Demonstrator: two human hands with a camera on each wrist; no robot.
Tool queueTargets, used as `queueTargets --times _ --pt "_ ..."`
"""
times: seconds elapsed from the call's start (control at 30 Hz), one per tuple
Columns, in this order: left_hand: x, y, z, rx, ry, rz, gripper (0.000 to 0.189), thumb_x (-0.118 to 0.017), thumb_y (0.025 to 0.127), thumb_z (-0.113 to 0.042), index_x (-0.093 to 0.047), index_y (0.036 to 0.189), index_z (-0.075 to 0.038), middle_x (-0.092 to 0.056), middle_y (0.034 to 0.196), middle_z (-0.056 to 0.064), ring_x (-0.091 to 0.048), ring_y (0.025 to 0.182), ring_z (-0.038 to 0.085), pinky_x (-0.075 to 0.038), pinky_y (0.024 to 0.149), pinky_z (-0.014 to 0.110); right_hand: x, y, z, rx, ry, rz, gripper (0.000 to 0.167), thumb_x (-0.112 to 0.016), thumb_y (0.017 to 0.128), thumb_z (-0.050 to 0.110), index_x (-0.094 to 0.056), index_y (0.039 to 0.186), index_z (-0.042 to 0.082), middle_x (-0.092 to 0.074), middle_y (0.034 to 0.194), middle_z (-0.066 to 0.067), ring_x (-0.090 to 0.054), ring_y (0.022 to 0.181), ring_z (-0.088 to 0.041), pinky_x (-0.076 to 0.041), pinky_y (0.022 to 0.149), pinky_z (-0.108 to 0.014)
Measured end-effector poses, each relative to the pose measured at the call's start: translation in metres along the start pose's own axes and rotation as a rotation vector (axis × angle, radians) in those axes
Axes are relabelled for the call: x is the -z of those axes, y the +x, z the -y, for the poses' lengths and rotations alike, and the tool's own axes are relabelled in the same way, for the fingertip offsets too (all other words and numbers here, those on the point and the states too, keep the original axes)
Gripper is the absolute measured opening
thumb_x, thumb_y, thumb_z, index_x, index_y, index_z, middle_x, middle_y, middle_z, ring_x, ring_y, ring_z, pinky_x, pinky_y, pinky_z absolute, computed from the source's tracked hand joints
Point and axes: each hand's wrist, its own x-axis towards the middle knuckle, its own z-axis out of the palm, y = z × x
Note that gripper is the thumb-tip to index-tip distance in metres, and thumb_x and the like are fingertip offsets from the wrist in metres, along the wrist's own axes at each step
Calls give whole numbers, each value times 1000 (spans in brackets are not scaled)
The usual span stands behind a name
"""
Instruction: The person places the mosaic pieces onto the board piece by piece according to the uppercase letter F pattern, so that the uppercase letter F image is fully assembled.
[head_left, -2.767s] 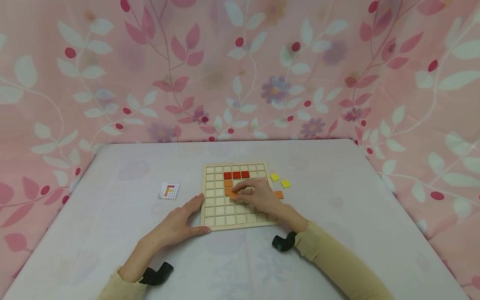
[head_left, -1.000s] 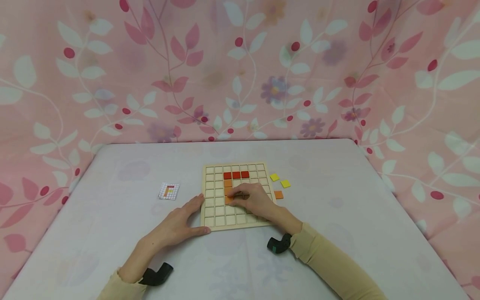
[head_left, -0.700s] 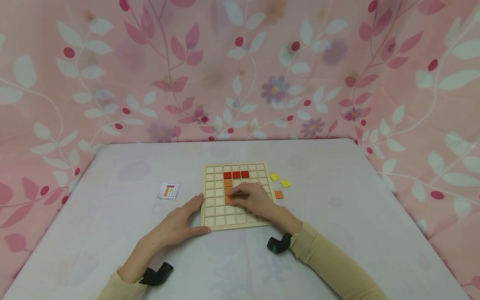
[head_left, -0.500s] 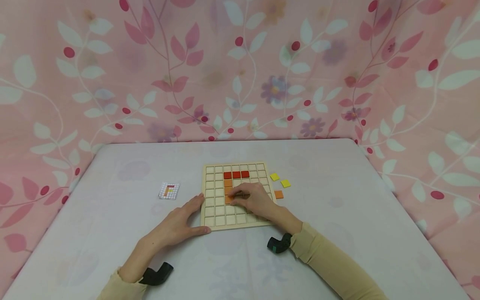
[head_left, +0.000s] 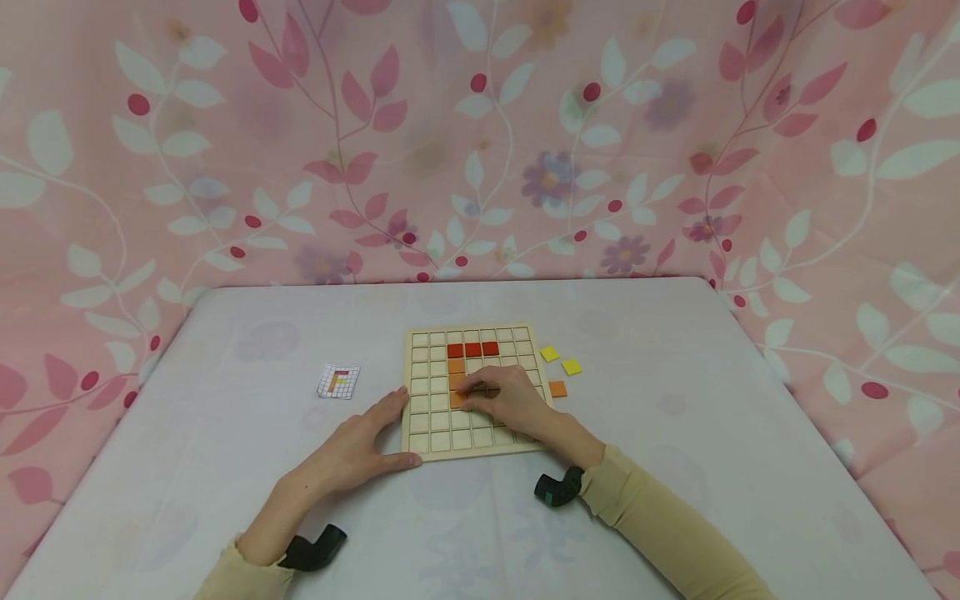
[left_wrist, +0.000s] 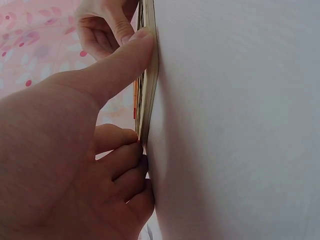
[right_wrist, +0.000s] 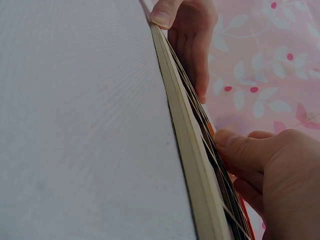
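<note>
Flat on the table lies a wooden grid board (head_left: 439, 442) with three red tiles (head_left: 472, 350) in a row and orange tiles (head_left: 456, 367) in a column under the leftmost red one. My right hand (head_left: 517, 404) is over the board, thumb and index finger pinching the lowest orange tile (head_left: 455, 401), which sits level in its cell. The fingers partly cover that column. My left hand (head_left: 351, 450) rests at the front left corner, fingertips against the left side and thumb at the front edge. In the left wrist view, the thumb (left_wrist: 122, 65) touches the board's rim.
Right of the board lie two yellow tiles (head_left: 572, 367) and a loose orange tile (head_left: 558, 389). To the left is a small gridded paper card (head_left: 339, 382) with a coloured pattern. A pale cloth covers the table (head_left: 675, 400); floral fabric (head_left: 480, 167) hangs behind.
Since the oldest frame, my right hand has shifted slightly left, and the slanted orange tile in its fingers has come down flat into its cell. Over the last second both hands stay still.
</note>
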Motion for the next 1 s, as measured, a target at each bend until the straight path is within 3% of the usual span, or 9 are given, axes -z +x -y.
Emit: queueTargets --times 0.4,0.5,0.67,1.0 --pt "4 -2 -1 -4 13 4 102 -76 82 -56 -26 159 -13 -29 164 8 -30 149 35 -33 114 59 0 1 2 -23 3 12 23 -82 83 13 -77 105 9 -77 101 0 -72 97 -12 -57 85 -25" --pt "3 -2 -1 -2 7 7 102 -76 82 -56 -26 159 -12 -29 164 9 -30 149 35 -32 114 59 3 2 3 -95 11 15 22 -83 83 17 -78 104 13 -77 102 2 -73 95 -11 -58 84 -27" --pt "1 1 0 -2 4 10 103 -78 81 -54 -25 159 -12 -28 164 8 -29 150 33 -32 115 57 17 2 4 -234 40 -11 18 -82 84 21 -78 101 17 -76 101 7 -69 96 -13 -54 91 -36" --pt "1 0 0 -4 12 8 103 -79 81 -52 -26 159 -11 -27 165 8 -28 150 33 -31 115 59 56 -14 -14 -269 66 -31 20 -82 84 20 -78 103 15 -76 103 6 -67 103 -16 -49 100 -42"
